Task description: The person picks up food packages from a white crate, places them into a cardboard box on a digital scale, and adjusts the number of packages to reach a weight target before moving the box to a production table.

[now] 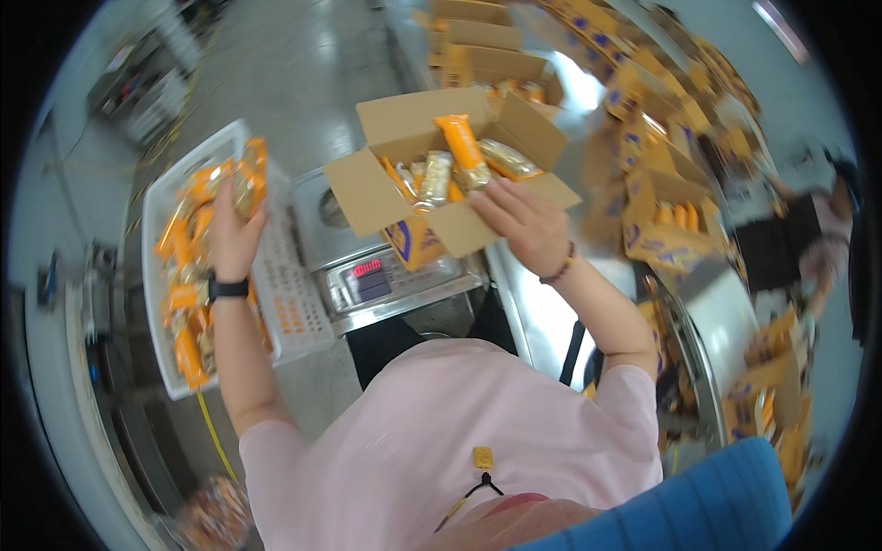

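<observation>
At the left, my left hand (236,220) grips a gold-and-orange wrapped packet (248,179) inside a white plastic basket (303,326) full of similar packets. My right hand (519,220) rests with fingers stretched out at the near flap of an open cardboard box (354,197), beside an upright-leaning orange packet (459,142); whether its fingertips touch that packet I cannot tell. Several gold and orange packets lie in the box. The box stands on a metal weighing scale (400,289) with a red display.
Other open cartons (487,60) line the back and right of the steel worktop (602,285). A co-worker (808,239) is at the far right among more boxes. A blue padded object (698,496) is at my lower right. Equipment (138,83) stands beyond the floor at upper left.
</observation>
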The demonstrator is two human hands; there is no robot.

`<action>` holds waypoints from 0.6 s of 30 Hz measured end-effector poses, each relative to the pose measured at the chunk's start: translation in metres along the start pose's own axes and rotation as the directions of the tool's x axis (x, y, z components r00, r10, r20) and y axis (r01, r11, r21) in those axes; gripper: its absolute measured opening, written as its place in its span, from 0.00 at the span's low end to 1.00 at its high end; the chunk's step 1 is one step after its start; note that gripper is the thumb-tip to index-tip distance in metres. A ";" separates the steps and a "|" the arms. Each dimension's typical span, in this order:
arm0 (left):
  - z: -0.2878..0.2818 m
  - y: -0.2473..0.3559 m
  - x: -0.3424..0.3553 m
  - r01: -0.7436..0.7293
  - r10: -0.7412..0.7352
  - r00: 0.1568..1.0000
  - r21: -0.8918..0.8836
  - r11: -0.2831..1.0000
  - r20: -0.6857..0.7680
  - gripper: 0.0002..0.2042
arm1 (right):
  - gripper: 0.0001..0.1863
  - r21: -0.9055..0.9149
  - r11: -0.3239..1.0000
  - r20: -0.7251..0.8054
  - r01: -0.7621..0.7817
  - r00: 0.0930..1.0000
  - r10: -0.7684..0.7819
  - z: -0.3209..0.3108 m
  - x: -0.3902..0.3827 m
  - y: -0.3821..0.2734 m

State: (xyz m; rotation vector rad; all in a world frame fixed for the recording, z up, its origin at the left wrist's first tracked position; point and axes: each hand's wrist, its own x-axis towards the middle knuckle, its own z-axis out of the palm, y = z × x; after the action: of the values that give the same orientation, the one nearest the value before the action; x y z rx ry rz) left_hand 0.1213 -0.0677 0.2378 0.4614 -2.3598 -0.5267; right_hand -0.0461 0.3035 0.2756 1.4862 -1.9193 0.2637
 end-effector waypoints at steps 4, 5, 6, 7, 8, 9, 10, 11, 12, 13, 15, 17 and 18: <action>-0.027 -0.018 0.016 0.247 -0.228 0.954 0.081 0.965 -0.193 0.25 | 0.19 0.154 0.985 0.172 0.073 0.980 -0.099 0.116 0.026 -0.039; -0.036 -0.025 0.015 0.351 -0.310 0.913 0.127 0.928 -0.264 0.25 | 0.19 0.157 0.985 0.223 0.068 0.969 -0.102 0.124 0.033 -0.051; -0.046 -0.034 0.014 0.448 -0.378 0.863 0.161 0.880 -0.334 0.25 | 0.19 0.155 0.986 0.276 0.058 0.956 -0.100 0.129 0.038 -0.063; -0.051 -0.042 0.010 0.442 -0.339 0.850 0.194 0.876 -0.403 0.25 | 0.19 0.144 0.988 0.333 0.053 0.938 -0.098 0.131 0.042 -0.070; -0.054 -0.050 0.008 0.432 -0.293 0.837 0.227 0.873 -0.462 0.26 | 0.21 0.272 0.962 0.326 -0.031 0.943 -0.062 0.128 0.044 -0.069; -0.058 -0.055 0.007 0.418 -0.241 0.823 0.261 0.870 -0.513 0.26 | 0.22 0.274 0.961 0.247 -0.026 0.968 -0.044 0.123 0.045 -0.068; -0.062 -0.059 0.009 0.442 -0.314 0.850 0.250 0.861 -0.423 0.30 | 0.22 0.266 0.963 0.174 -0.034 0.985 -0.014 0.113 0.044 -0.065; -0.058 -0.062 0.010 0.451 -0.347 0.885 0.381 0.807 -0.310 0.32 | 0.23 0.256 0.966 0.106 -0.045 0.994 0.018 0.107 0.040 -0.060; -0.050 -0.065 0.012 0.432 -0.389 0.901 0.506 0.747 -0.193 0.34 | 0.27 0.314 0.946 0.121 -0.080 0.992 0.043 0.105 0.034 -0.054; -0.035 -0.068 0.011 0.386 -0.441 0.895 0.615 0.688 -0.068 0.36 | 0.27 0.348 0.929 0.131 -0.128 0.988 0.087 0.099 0.028 -0.050; -0.021 -0.078 0.006 0.399 -0.503 0.863 0.678 0.617 -0.050 0.39 | 0.27 0.411 0.884 0.154 -0.225 0.972 0.175 0.080 0.017 -0.043; -0.021 -0.075 0.018 0.407 -0.394 0.904 0.610 0.680 -0.165 0.38 | 0.29 0.498 0.778 0.206 -0.383 0.924 0.323 0.074 -0.007 -0.034; -0.023 -0.077 0.016 0.344 -0.210 0.937 0.632 0.695 -0.279 0.34 | 0.29 0.558 0.686 0.214 -0.467 0.880 0.425 0.073 -0.017 -0.033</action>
State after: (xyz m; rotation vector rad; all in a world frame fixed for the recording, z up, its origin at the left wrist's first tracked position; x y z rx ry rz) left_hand 0.1398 -0.1466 0.2253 1.1634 -2.2421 0.2841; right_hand -0.0428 0.2664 0.2033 1.3588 -2.3735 1.1565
